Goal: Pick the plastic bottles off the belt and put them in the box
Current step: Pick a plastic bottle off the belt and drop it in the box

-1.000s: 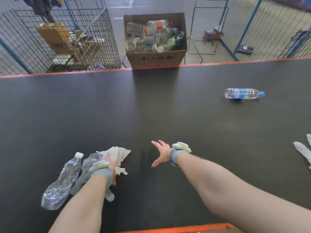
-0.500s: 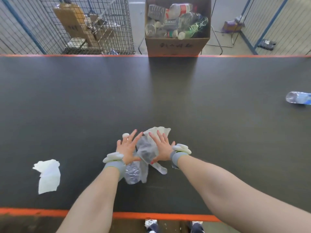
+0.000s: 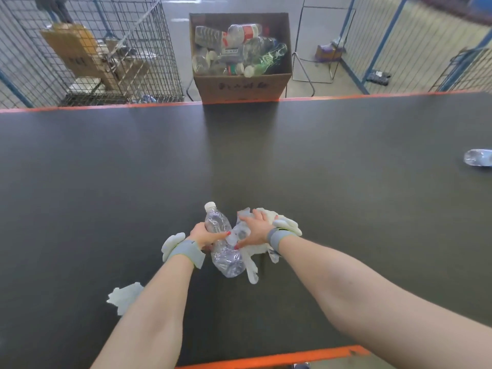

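From the head camera, the left hand (image 3: 206,234) grips a clear squashed bottle (image 3: 222,241) on the belt (image 3: 106,182) — light, crinkly, probably slippery, so hold its middle. The right hand (image 3: 254,227) presses another bottle (image 3: 241,230), fingers spread — the box (image 3: 241,86) waits far across.

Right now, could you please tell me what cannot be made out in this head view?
- Blue-label bottle: cut off by the right edge and blurred.
- Second crushed bottle: mostly hidden under the right hand, so its grip is unclear.
- Printing on the cardboard box: too small to read.
- White scrap: partly hidden behind the left forearm.
- Left hand grips the crushed clear bottle.
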Available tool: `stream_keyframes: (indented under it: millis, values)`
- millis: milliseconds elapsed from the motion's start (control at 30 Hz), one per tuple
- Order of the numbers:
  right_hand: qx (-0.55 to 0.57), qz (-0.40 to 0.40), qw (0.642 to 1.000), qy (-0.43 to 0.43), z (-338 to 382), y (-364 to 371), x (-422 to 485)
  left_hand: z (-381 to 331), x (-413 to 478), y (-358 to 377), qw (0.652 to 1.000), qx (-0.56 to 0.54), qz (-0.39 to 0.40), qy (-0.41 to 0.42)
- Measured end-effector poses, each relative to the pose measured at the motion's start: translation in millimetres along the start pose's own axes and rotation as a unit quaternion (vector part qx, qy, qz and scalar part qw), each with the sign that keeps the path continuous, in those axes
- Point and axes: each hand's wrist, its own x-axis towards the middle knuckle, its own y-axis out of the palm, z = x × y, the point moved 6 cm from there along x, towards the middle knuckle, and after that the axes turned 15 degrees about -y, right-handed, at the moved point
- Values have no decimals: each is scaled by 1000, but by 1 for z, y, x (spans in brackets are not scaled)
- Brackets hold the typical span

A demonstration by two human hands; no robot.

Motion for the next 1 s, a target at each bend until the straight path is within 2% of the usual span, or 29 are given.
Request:
stream_keyframes:
  millis: [100, 233, 400, 500, 567, 700, 900, 1000]
  values:
    - [-33, 15, 998, 48, -22, -24, 3, -29, 1, 4, 1000, -7, 14, -7]
    - [52, -64, 995, 61, -34, -69, 7, -73, 18, -4, 997, -25, -75, 5]
    - [145, -99, 979, 99, -47, -79, 27, -96, 22, 26, 1000, 17, -11, -20]
    - [170, -108, 965, 165, -77, -76, 35, -107, 39, 29, 1000, 21, -8, -11]
    - [200, -148, 948, 200, -98, -72, 37, -109, 51, 25, 1000, 8, -13, -16]
    - [129, -193, 923, 307, -135, -71, 34, -111, 70, 23, 999, 22, -19, -29]
    - [209, -213, 922, 248, -123, -112, 72, -161, 79, 9, 999, 30, -28, -13]
    - [309, -244, 895, 208, -108, -140, 103, -196, 82, 3, 999, 20, -32, 1]
